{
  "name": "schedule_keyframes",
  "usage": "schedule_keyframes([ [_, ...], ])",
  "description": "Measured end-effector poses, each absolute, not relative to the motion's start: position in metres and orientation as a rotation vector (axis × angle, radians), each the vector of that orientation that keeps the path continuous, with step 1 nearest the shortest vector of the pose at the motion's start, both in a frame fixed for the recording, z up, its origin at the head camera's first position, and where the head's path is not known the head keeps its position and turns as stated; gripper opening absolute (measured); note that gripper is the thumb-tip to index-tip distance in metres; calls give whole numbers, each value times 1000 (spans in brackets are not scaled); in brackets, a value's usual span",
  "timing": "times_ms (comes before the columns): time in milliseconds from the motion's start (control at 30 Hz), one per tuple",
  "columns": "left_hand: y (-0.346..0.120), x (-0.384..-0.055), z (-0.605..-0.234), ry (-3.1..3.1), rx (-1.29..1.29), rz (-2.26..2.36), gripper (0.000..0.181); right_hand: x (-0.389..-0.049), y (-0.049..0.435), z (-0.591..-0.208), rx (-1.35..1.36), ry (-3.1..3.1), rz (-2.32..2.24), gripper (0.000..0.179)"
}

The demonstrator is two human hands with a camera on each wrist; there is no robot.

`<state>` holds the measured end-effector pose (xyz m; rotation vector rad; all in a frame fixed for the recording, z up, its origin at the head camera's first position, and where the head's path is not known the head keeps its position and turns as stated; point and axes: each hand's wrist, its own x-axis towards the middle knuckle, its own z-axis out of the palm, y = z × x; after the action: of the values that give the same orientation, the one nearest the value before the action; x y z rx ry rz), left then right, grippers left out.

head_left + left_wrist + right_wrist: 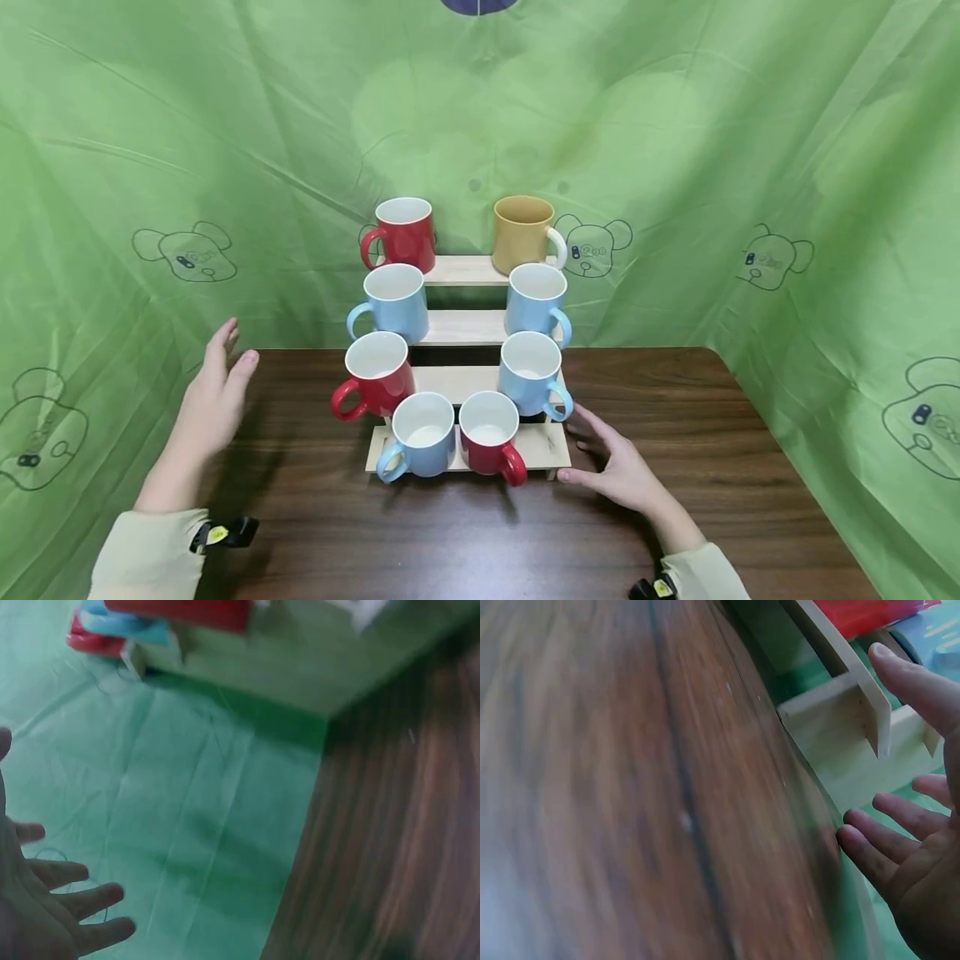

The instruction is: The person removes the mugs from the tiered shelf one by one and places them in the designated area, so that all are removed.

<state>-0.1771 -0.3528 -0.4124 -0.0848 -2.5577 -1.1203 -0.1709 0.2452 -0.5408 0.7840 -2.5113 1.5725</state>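
A pale wooden tiered rack stands on the table, with two mugs on each step. A red mug and a tan mug with a white handle are at the top. Below come a pair of light blue mugs, then a red mug beside a light blue mug. On the lowest step sit a light blue mug and a red mug. My left hand hovers left of the rack, fingers spread, holding nothing. My right hand has its fingertips right at the rack's lower right end.
The dark wood table carries the rack near its back edge. Green cloth printed with bear heads hangs behind and along both sides. Black straps with small devices are worn at the wrists, over pale sleeves.
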Motion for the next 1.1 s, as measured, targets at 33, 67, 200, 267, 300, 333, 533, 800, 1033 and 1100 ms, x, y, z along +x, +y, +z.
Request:
schedule_keyframes([
  [33, -351, -179, -410, -2539, -77, -1195, 65, -171, 243, -541, 774, -2518, 1582, 97],
  [67, -348, -181, -407, -2511, -79, -1275, 64, -171, 241, -542, 767, -2520, 1592, 93],
  [200, -336, -194, -394, -2349, -142, -1605, 64, -170, 236, -545, 730, -2531, 1635, 81],
  [267, -330, -201, -386, -2308, -160, -1676, 65, -170, 234, -547, 727, -2526, 1656, 77],
  [300, -327, -204, -382, -2305, -164, -1688, 66, -170, 234, -548, 721, -2525, 1674, 75],
  [333, -325, -207, -378, -2314, -166, -1683, 66, -171, 233, -549, 717, -2521, 1700, 74],
  [533, -309, -231, -350, -2408, -204, -1584, 64, -172, 235, -552, 696, -2495, 1856, 74],
  [800, -282, -259, -315, -2423, -288, -1567, 66, -172, 233, -553, 668, -2528, 1932, 77],
  [1033, -260, -278, -293, -2478, -318, -1485, 66, -171, 236, -554, 677, -2567, 1902, 77],
  [1100, -256, -284, -291, -2479, -330, -1481, 64, -171, 237, -555, 696, -2566, 1893, 76],
])
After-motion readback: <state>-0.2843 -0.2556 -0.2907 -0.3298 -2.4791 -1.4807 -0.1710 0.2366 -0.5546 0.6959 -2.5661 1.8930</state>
